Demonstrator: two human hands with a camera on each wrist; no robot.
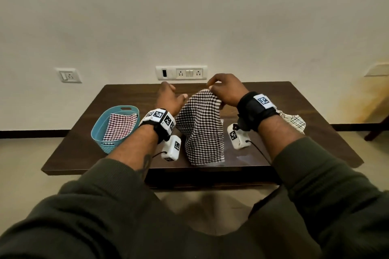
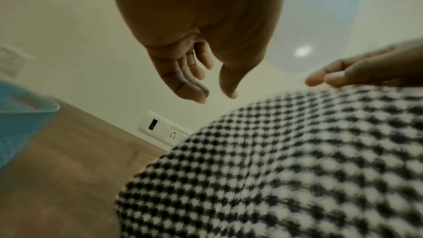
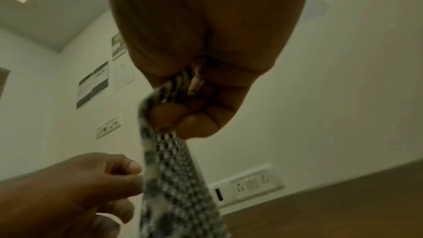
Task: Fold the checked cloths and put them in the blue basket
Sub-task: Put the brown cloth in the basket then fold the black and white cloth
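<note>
My right hand (image 1: 211, 88) pinches the top edge of a black-and-white checked cloth (image 1: 201, 126) and holds it up; its lower end reaches the table near the front edge. The pinch shows close up in the right wrist view, where the right hand (image 3: 175, 121) grips the cloth (image 3: 178, 178). The left hand (image 1: 176, 94) hovers just left of the cloth's top with fingers relaxed and holds nothing; in its wrist view the left hand (image 2: 215, 95) is open above the cloth (image 2: 274, 160). At the table's left stands the blue basket (image 1: 99, 130) with a folded red checked cloth (image 1: 121, 125) inside.
A white cloth with thin dark lines (image 1: 294, 121) lies crumpled on the dark wooden table (image 1: 305, 149) behind my right wrist. The table's back edge meets a wall with a socket panel (image 1: 181, 72). Bare tabletop lies front left and right of the cloth.
</note>
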